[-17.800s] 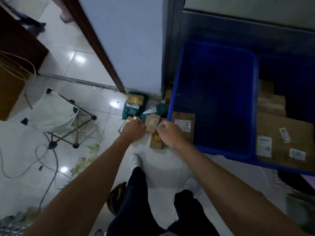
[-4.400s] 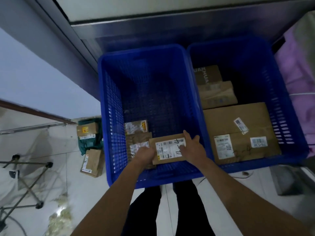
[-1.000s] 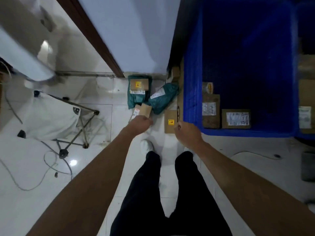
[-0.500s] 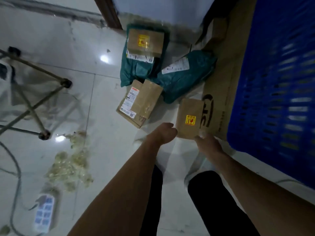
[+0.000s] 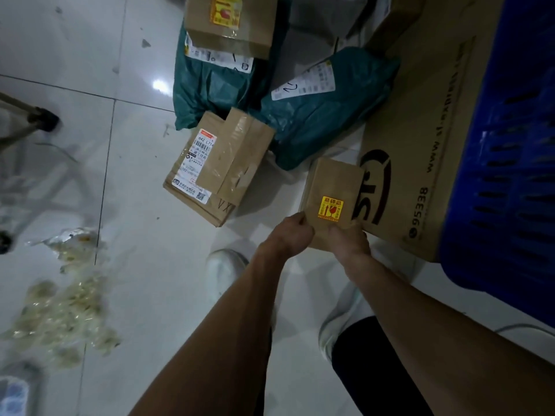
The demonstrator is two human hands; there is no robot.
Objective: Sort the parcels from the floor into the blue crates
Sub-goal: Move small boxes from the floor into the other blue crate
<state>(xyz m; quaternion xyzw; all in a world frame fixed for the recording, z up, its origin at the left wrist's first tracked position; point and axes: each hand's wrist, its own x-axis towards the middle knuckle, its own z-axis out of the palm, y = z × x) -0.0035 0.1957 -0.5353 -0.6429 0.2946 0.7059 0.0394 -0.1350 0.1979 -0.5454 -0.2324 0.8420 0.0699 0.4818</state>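
Note:
A small brown parcel [image 5: 332, 193] with a yellow fragile sticker lies on the floor beside a big flat carton. My left hand [image 5: 289, 235] grips its near left corner and my right hand [image 5: 348, 243] grips its near right corner. To the left, a taped cardboard box [image 5: 222, 166] with a white label sits on the tiles. Two teal mailer bags [image 5: 327, 112] lie behind, and another brown box [image 5: 231, 24] rests on the far bag. The blue crate [image 5: 507, 163] fills the right edge; only its slotted side wall shows.
A large flat carton [image 5: 420, 139] printed 95338 leans against the crate. Crumpled clear plastic [image 5: 63, 307] litters the tiles at lower left. A folding stool's leg [image 5: 30, 115] stands at the far left. My white shoes [image 5: 225, 271] are just below the hands.
The view has dropped closer to the floor. Both hands have closed onto the near corners of the small sticker parcel, which they were only reaching half a second ago.

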